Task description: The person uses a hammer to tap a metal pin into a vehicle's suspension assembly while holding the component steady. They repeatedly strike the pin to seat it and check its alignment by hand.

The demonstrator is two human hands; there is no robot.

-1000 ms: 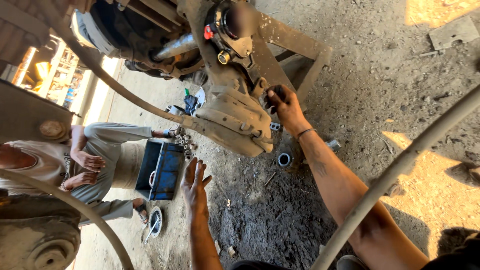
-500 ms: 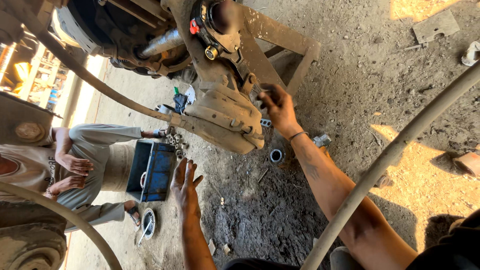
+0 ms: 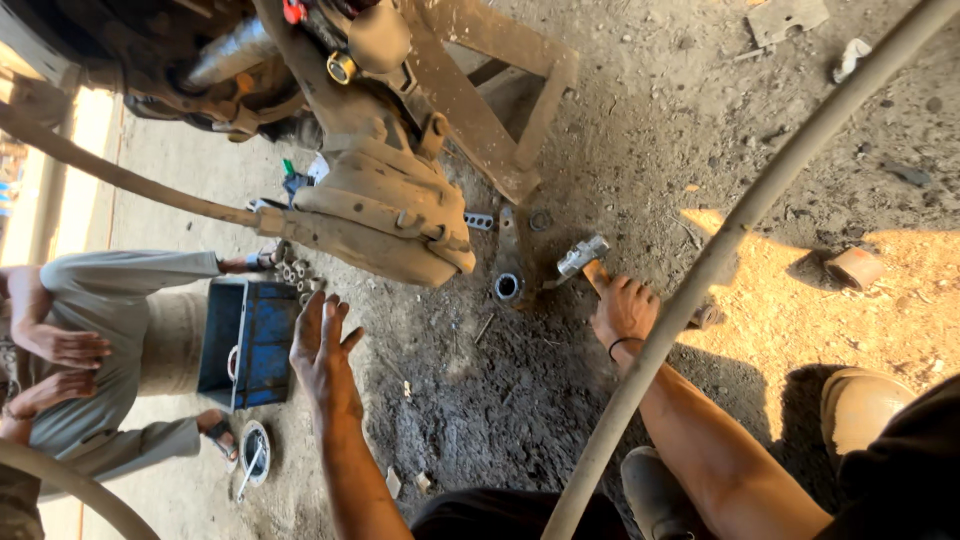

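Steel-headed hammer [image 3: 583, 256] on the dirt floor [image 3: 700, 130], head up-left, wooden handle running down-right into right hand [image 3: 625, 312]. Right hand closed around the handle, knuckles up, dark band at the wrist. Left hand [image 3: 322, 345] raised, palm open, fingers spread, holding nothing, just below the mud-caked axle housing [image 3: 385, 225]. Small metal ring [image 3: 508, 287] on the ground just left of the hammer head, under the housing's lower edge. Rusty angled steel stand [image 3: 480, 110] above, next to the housing. Long rod [image 3: 130, 180] running from the housing out to the left. Blue rectangular tool tray [image 3: 245, 340] left of the open hand, loose nuts [image 3: 290, 272] at its upper corner. Round tin [image 3: 255, 452] below the tray. Seated person in grey clothing [image 3: 100, 330] at far left, hands folded. Pale hose [image 3: 740, 230] diagonal across the right of view, crossing over the right forearm. Short rusty cylinder [image 3: 853, 266] well apart at right.
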